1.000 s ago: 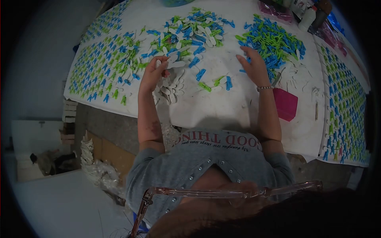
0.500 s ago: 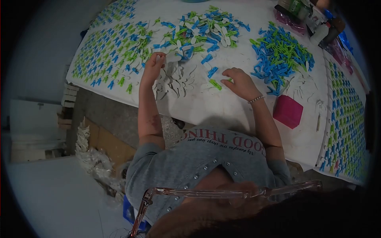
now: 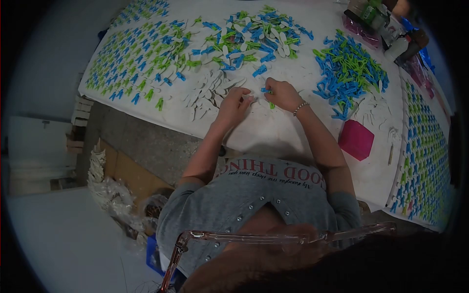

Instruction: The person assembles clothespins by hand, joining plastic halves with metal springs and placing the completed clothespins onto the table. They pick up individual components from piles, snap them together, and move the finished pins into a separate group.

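My left hand point(image 3: 235, 105) is closed at the table's middle, its fingertips round a small white piece point(image 3: 252, 98). Just right of it, my right hand point(image 3: 284, 95), with a beaded bracelet, pinches a blue clip point(image 3: 265, 90). A green clip point(image 3: 271, 104) shows right below those fingers. Beside my left hand lies a heap of flat white pieces point(image 3: 207, 93). Beyond both hands, another blue clip point(image 3: 260, 71) lies near a mixed pile of blue and green clips with white pieces point(image 3: 264, 34).
Rows of clips point(image 3: 122, 61) cover the table's left side, and more rows point(image 3: 425, 156) stand at far right. A heap of blue and green clips point(image 3: 347, 73) lies right of my hands, near a pink box point(image 3: 356, 140). Bottles and bags point(image 3: 371, 14) occupy the back right.
My left hand has moved right and nearer from the pile's edge. My right hand has shifted left and slightly away from me, so the two hands are now close together.
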`<state>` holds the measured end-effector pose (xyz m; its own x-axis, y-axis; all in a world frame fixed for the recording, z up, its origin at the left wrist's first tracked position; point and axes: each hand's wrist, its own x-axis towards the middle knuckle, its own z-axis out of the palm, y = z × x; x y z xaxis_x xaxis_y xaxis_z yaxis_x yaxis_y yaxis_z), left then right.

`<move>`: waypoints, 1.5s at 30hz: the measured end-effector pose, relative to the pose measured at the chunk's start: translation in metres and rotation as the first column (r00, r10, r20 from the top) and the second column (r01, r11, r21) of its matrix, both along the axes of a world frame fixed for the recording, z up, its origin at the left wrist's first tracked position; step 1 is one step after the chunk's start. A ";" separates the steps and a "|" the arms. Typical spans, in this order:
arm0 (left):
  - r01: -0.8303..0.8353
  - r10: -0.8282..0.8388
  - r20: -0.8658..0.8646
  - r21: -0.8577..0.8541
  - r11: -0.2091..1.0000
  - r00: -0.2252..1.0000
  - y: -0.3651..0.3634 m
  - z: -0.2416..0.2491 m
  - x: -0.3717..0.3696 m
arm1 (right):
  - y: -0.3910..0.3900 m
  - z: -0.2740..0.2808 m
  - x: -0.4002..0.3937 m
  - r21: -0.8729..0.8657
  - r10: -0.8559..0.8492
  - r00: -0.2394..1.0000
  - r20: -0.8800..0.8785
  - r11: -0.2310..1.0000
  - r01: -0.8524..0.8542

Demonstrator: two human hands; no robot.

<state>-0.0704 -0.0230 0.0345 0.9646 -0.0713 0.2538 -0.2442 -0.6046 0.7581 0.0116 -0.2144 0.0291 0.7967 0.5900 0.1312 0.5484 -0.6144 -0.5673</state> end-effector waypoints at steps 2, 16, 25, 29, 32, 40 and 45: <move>-0.015 0.027 0.102 -0.118 0.993 0.994 -0.009 -0.006 -0.001 | -0.007 0.006 -0.003 0.135 -0.058 0.995 -0.081 0.988 0.069; 0.189 0.020 0.395 -0.482 0.856 0.918 -0.043 0.007 0.010 | -0.087 0.023 -0.002 0.837 -0.435 0.832 -0.344 0.261 0.482; 0.224 -0.241 -0.039 -0.250 0.942 0.970 -0.059 -0.021 0.049 | -0.109 0.026 -0.036 0.095 -0.587 0.808 -0.046 0.803 0.588; 0.278 -0.277 -0.028 0.021 0.960 0.960 -0.100 -0.017 0.079 | -0.078 -0.011 -0.059 -0.005 -0.462 0.887 0.005 0.887 0.462; 0.311 -0.304 -0.077 0.099 0.945 0.949 -0.115 -0.032 0.098 | -0.079 -0.014 -0.059 0.192 -0.407 0.909 0.093 0.903 0.385; -0.139 -0.103 -0.257 -0.770 0.623 0.961 -0.052 -0.002 0.121 | -0.101 -0.003 -0.051 0.428 -0.116 0.881 -0.458 0.841 0.332; -0.166 -0.031 -0.222 -0.807 0.566 0.975 0.011 0.039 0.106 | -0.111 0.035 -0.005 0.401 -0.577 0.540 0.613 0.816 0.417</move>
<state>0.0353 -0.0117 0.0735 0.9901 0.1391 -0.0175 -0.0238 0.2894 0.9569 0.0063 -0.3254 0.0639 0.5801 0.0268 0.8141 0.4544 -0.8401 -0.2961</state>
